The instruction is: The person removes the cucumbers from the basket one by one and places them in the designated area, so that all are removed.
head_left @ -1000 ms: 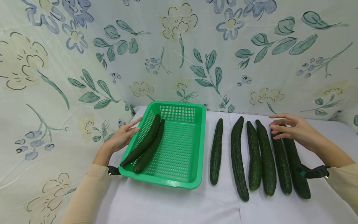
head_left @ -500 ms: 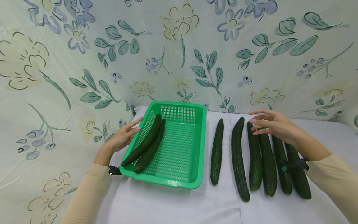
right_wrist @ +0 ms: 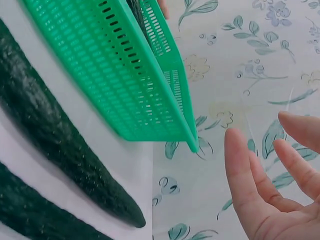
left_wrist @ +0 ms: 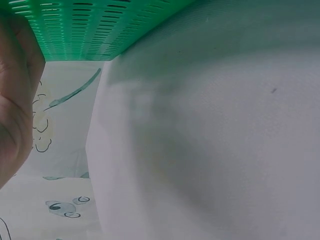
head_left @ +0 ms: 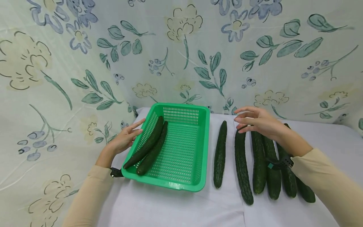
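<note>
In the head view a green plastic basket [head_left: 206,151] holds two cucumbers [head_left: 146,145] side by side along its left wall. My left hand [head_left: 123,138] touches the outside of that wall with fingers extended; the left wrist view shows the same hand [left_wrist: 17,100] beside the perforated side [left_wrist: 85,25]. Above the far end of a long, curved cucumber [head_left: 243,170] hovers my right hand [head_left: 259,122], its fingers loosely bent. Nothing sits between those fingers [right_wrist: 237,165] in the right wrist view. One slimmer cucumber [head_left: 220,154] lies between basket and right hand.
Several more cucumbers [head_left: 273,179] lie in a row at the right, partly covered by my right arm. A white cloth [head_left: 167,208] covers the table. Behind its far edge hangs a floral curtain [head_left: 184,78].
My right hand has moved left across the row, from the rightmost cucumbers to above the long curved one. The left hand, basket and cucumbers stay where they were.
</note>
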Motion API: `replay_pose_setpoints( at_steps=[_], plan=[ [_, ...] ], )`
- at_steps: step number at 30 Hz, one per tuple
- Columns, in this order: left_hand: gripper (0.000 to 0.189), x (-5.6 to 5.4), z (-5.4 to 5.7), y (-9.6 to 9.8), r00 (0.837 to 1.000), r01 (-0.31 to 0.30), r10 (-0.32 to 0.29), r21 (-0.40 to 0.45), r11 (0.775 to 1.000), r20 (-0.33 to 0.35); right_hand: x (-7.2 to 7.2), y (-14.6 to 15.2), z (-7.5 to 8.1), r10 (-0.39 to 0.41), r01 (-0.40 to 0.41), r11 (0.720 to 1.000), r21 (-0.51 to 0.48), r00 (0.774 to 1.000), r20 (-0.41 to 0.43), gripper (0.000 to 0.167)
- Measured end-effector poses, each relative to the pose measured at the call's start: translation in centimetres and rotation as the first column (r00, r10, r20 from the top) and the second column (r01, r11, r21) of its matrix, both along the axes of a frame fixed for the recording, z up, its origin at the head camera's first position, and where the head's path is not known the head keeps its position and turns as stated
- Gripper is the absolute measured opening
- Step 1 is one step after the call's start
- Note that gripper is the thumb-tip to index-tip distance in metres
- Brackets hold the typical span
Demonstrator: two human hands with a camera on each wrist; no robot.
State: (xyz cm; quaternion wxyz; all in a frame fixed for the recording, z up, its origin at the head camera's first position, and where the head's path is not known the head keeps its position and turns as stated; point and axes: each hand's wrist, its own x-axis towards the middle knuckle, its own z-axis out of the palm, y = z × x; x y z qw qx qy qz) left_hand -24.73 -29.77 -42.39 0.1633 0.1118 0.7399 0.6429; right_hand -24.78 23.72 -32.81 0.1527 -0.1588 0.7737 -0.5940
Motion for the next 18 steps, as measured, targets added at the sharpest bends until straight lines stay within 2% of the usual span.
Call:
replay_pose_setpoints(
  at_steps=[18],
  plan=[
    [0.056, -0.1, 0.0, -0.2, 1.000, 0.018, -0.018, 0.006, 1.000, -0.015, -1.2, -6.1, 0.6, 0.081, -0.078, 0.995, -0.067, 0.995, 0.053, 0.042]
  ],
)
